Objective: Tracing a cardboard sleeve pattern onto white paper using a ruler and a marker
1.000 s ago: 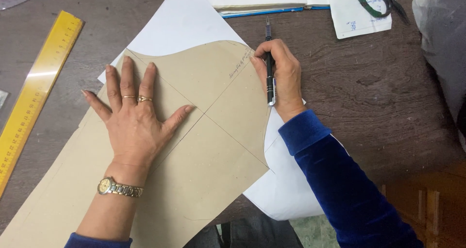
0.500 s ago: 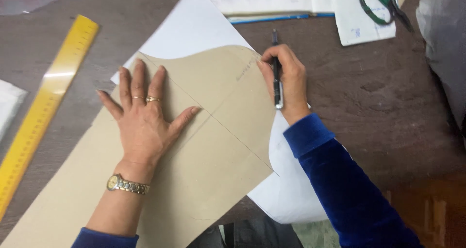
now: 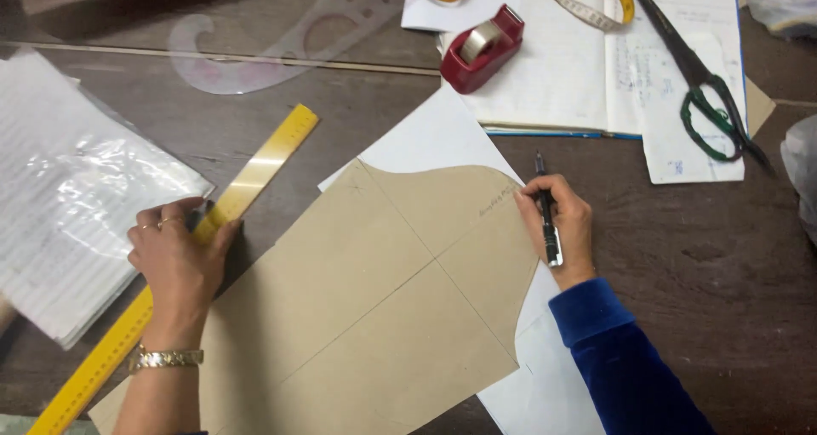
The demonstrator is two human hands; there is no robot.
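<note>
**Ruler in one hand, pen in the other**

Dark wooden desk (image 3: 732,316), worn and cluttered. Left hand (image 3: 174,260) is clenched around the long yellow ruler (image 3: 213,231), lying slantwise beside the stiff brown card pattern (image 3: 374,299) — curved on top, straight creases crossing it. Right hand (image 3: 557,222) grasps a black pen (image 3: 546,218) at the pattern's right edge, over smooth white paper (image 3: 434,137). With no palm pressing it, the card could slide — any traced line would stray.
</note>
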